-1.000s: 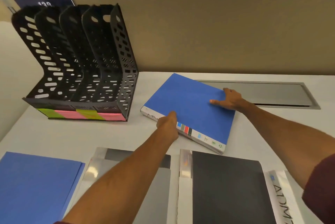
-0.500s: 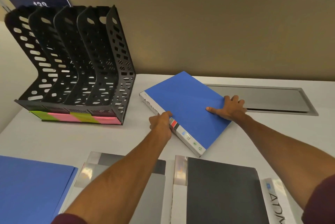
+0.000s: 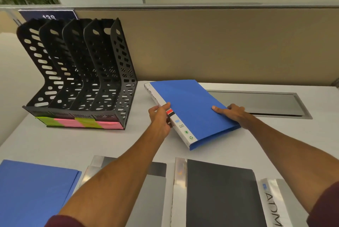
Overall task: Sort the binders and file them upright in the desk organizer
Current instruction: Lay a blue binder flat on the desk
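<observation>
A blue binder (image 3: 185, 105) with a white labelled spine lies tilted on the white desk, right of the black desk organizer (image 3: 82, 72). My left hand (image 3: 160, 118) grips its spine edge. My right hand (image 3: 233, 113) holds its right edge with the thumb on the cover. The organizer stands at the back left with several empty upright slots and green and pink notes along its front. Near me lie a blue folder (image 3: 31, 190), a grey binder (image 3: 150, 190), a black binder (image 3: 220, 195) and a clear-spined binder (image 3: 273, 201).
A beige partition wall (image 3: 220, 43) runs behind the desk. A recessed metal cable hatch (image 3: 266, 101) sits in the desk at the back right, just behind the blue binder. Bare desk (image 3: 55, 142) lies between the organizer and the near binders.
Both hands have turned the blue binder clockwise, so its spine now points more away from me, and its left side has lifted. The view has shifted down slightly.
</observation>
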Available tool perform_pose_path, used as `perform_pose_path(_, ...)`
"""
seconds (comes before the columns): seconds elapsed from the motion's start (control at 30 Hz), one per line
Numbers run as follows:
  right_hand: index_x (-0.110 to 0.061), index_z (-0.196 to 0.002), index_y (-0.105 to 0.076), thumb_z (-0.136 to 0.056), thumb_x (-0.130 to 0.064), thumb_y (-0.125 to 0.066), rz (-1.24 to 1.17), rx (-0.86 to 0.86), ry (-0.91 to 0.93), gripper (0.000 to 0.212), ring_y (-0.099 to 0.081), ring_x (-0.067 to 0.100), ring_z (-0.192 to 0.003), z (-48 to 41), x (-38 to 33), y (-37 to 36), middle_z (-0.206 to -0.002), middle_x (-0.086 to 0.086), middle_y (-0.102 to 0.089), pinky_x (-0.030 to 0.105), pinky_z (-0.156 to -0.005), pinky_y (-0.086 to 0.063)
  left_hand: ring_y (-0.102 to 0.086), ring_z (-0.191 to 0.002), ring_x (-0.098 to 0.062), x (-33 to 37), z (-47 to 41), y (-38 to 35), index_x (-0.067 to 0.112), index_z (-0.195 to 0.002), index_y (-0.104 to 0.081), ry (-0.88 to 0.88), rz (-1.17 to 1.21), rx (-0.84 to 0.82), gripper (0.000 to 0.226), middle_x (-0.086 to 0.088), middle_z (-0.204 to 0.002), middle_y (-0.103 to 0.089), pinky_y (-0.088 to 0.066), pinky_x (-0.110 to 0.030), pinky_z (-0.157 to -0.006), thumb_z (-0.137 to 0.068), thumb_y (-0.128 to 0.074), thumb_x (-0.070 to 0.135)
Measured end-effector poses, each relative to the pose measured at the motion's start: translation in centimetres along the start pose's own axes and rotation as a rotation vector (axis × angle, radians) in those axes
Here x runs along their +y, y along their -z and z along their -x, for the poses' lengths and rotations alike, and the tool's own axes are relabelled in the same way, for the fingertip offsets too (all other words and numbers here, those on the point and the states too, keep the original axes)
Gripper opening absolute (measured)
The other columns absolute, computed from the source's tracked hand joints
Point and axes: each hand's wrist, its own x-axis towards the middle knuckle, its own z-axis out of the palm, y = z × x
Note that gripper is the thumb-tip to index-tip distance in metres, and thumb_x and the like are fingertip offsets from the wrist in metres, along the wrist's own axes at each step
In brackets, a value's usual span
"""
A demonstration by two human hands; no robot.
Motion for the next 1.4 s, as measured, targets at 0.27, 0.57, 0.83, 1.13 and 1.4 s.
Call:
perform_pose_path(0.27, -0.001, -0.099, -0.061, -0.068, -0.05, -0.081, -0.165, -0.018, 0.096, 0.062, -0.062, 0.024, -0.079, 6.1, 0.5, 2.2, -0.101, 0.011, -0.067, 0.03, -0.06, -0.042, -0.068, -0.096, -0.032, -0.1, 3.8, 2.6, 0.015, -0.127, -0.049, -0.067, -0.061, -0.133, 0.045, -0.013, -0.112, -0.067, -0.057, -0.046, -0.08, -0.085, -0.067, 0.02)
perform_pose_path(0.57, -0.009, -0.113, -0.053, -0.069, -0.024, -0.086, -0.599, 0.094, 0.205, 0.056, -0.067, 0.026, -0.085, 15.8, 4.0, -0.4, -0.105, 0.01, -0.065, 0.033, -0.063, -0.053, -0.066, -0.081, -0.029, 1.1, 11.3, 7.0, 0.004, -0.124, -0.053, -0.127, -0.079, -0.248, 0.04, -0.014, -0.104, -0.068, -0.054, -0.043, -0.079, -0.084, -0.061, 0.008)
perform_pose_path(0.83, -0.017, -0.118, -0.054, -0.076, -0.026, -0.08, -0.773, 0.133, 0.286, 0.051, -0.066, 0.031, -0.096, 25.0, 8.8, -3.6, -0.116, 0.013, -0.064, 0.045, -0.086, -0.055, -0.063, -0.1, -0.033, 2.0, 19.6, 10.5, 0.003, -0.131, -0.042, -0.212, -0.144, -0.487, 0.051, -0.018, -0.12, -0.063, -0.056, -0.041, -0.07, -0.082, -0.057, -0.002)
perform_pose_path(1.13, -0.011, -0.123, -0.059, -0.078, -0.022, -0.076, -0.973, 0.184, 0.324, 0.05, -0.063, 0.032, -0.102, 32.7, 11.9, -6.1, -0.117, 0.012, -0.065, 0.048, -0.093, -0.05, -0.07, -0.087, -0.025, 1.8, 28.9, 13.9, 0.019, -0.112, -0.046, -0.372, -0.236, -0.673, 0.046, -0.015, -0.115, -0.065, -0.055, -0.049, -0.078, -0.078, -0.069, -0.001)
perform_pose_path(1.4, -0.009, -0.126, -0.058, -0.082, -0.019, -0.071, -1.091, 0.117, 0.377, 0.047, -0.061, 0.034, -0.111, 36.2, 13.6, -7.7, -0.123, 0.011, -0.064, 0.052, -0.1, -0.047, -0.072, -0.086, -0.02, 0.6, 35.6, 15.1, 0.026, -0.111, -0.048, -0.503, -0.303, -0.736, 0.047, -0.007, -0.115, -0.061, -0.06, -0.035, -0.068, -0.077, -0.077, 0.014)
